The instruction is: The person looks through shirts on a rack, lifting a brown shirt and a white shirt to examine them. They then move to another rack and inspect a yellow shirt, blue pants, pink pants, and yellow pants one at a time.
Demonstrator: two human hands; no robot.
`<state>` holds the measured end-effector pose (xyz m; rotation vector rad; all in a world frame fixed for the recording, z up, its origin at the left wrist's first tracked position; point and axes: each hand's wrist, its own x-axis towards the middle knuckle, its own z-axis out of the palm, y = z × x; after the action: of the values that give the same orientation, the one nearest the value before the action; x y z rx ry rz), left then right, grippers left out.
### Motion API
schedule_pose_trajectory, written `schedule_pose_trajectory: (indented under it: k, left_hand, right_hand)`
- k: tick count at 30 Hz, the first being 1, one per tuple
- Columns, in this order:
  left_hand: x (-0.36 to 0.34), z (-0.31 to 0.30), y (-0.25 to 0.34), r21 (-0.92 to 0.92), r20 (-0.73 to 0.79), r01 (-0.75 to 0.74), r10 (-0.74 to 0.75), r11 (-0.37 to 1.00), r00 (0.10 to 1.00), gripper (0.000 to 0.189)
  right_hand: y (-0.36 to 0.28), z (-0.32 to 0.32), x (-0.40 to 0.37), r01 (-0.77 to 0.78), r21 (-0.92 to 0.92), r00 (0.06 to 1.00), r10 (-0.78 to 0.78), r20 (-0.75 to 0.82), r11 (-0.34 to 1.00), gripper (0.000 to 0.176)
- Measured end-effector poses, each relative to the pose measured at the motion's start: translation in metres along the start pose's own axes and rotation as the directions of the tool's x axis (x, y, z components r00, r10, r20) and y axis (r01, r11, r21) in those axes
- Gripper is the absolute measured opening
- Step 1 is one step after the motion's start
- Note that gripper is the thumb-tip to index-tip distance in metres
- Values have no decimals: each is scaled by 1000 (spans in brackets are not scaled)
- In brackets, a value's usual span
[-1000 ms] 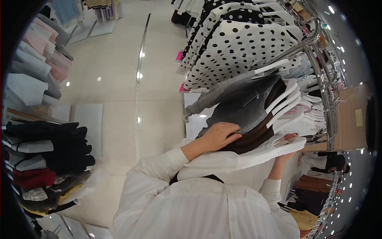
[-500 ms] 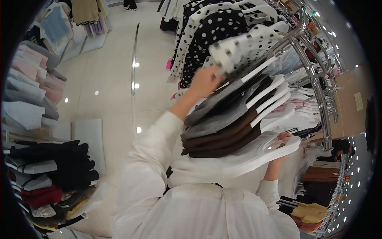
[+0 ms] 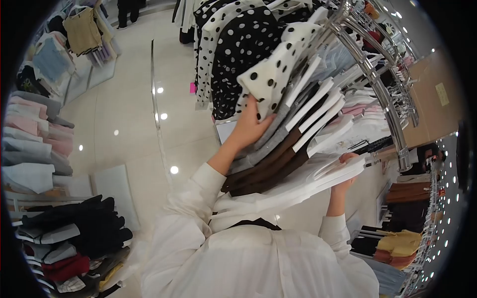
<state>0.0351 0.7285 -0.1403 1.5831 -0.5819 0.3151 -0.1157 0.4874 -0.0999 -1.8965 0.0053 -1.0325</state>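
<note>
Garments on the chrome rail (image 3: 377, 84): the white polka-dot top (image 3: 271, 74) hung about mid-rail, swung up and away from the person. The left hand (image 3: 251, 126) was open, fingers spread flat on the dotted fabric's lower edge, palm over the grey tops (image 3: 261, 149) just behind it. It wasn't pinching anything, as far as I could see. The brown tops (image 3: 268, 171) came next toward the near end of the rail, touching the grey ones. The right hand (image 3: 344, 180) was closed round the shoulder end of a white hanger (image 3: 343, 166) carrying a white top (image 3: 278, 198), just under the brown pair at the rail's near end. Couldn't tell whether its hook was on the rail.

My read on doing the parting well:
- It called for pressure at the hanger shoulders, not the cloth, so the dotted top would slide along the rail rather than twist.
- One clean gap between dotted and grey was better than fanning the whole pack.
- The white hanger needed holding level, or the top could slip off.
- The row of hangers (image 3: 318, 107) was packed touching, so a neighbour's hook could easily snag.

Outward: a black polka-dot top (image 3: 238, 44) hung further along the rail, with a cardboard box (image 3: 432, 94) past its far side. Folded stacks (image 3: 30, 134) sat on shelves across the floor (image 3: 129, 99).
</note>
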Motion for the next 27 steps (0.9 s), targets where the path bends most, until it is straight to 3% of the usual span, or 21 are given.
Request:
schedule_pose_trajectory:
  k: [2,4,5,6,9,10,11,12,14,16,18,19,20,22,24,26,27]
  left_hand:
    - [2,-4,-6,45,-115,-82,87,996,990,66]
    - [8,-10,9,-369,-174,-33,-34,929,984,62]
    - [17,-25,23,-509,-116,107,-191,854,975,50]
    - [24,-28,26,-561,-252,87,-270,823,929,40]
    - [42,-47,3,-639,-376,157,-484,753,790,28]
    - [45,-50,2,-639,-387,116,-448,761,806,27]
    - [42,-54,0,-643,-393,77,-415,762,821,28]
    - [38,-60,-9,-533,-405,112,-369,839,836,27]
    - [22,-83,-34,-496,-259,166,-327,853,909,32]
    - [1,-83,-14,-315,-356,193,-304,929,884,39]
    - [-26,-87,29,-132,-323,269,-298,954,898,44]
    - [-42,-96,39,-101,-378,294,-310,950,872,43]
    - [-59,-102,57,-28,-421,239,-229,971,878,39]
    - [-90,-92,110,334,-521,183,19,925,853,32]
    - [-116,-60,149,498,-551,143,185,855,814,27]
    - [-137,-23,161,618,-487,113,266,778,832,25]
    - [-148,-4,166,716,-418,82,332,693,846,24]
  right_hand:
    - [1,-2,-2,9,-3,1000,-9,-9,1000,34]
    - [5,-5,-4,-58,-51,998,57,-26,997,42]
    - [4,-7,-9,-134,-7,989,134,-60,991,28]
    - [19,-13,-13,-85,2,995,85,-51,996,31]
    - [29,-13,-21,-212,88,973,219,-75,973,39]
    - [30,-13,-24,-247,107,966,253,-49,963,41]
    - [19,-11,-25,-189,13,982,190,-10,982,41]
    - [8,-9,-23,-132,-81,990,136,39,988,41]
    - [0,-17,-23,-40,-190,990,64,123,981,36]
    - [-15,-32,-22,137,-378,976,-58,211,916,34]
    - [-16,-55,-27,168,-488,972,-61,228,857,35]
    - [-13,-67,-28,217,-569,959,-65,275,793,37]
    - [-9,-80,-29,198,-577,965,-55,256,793,37]
    - [2,-105,-34,182,-477,967,-70,244,860,41]
    - [21,-130,-40,137,-453,974,-37,223,881,41]
    - [43,-157,-41,109,-417,978,-24,205,902,42]
    - [53,-173,-42,93,-390,961,20,275,916,43]
